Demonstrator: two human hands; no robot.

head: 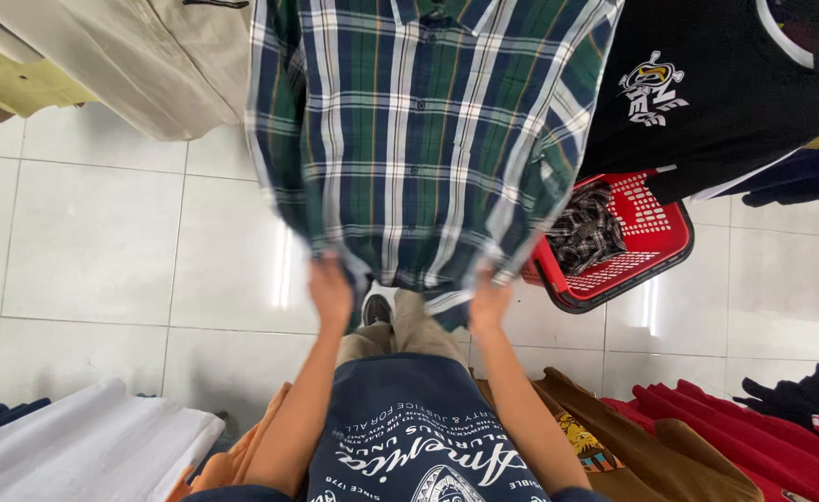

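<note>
A blue, green and white plaid button shirt (419, 139) hangs in front of me, spread flat. My left hand (330, 290) grips its lower hem on the left side. My right hand (490, 299) grips the hem on the right side. Both arms reach straight forward and hold the bottom edge taut. Below them I see my navy printed t-shirt (409, 437), beige trousers and a dark shoe (378, 310) on the white tiled floor (102, 242).
A red plastic basket (656, 246) with dark patterned cloth stands on the floor to the right. A beige garment (149, 56) hangs at upper left, a black printed shirt (707, 84) at upper right. Folded white (84, 446), orange, brown (632, 437) and red (763, 437) clothes lie along the near edge.
</note>
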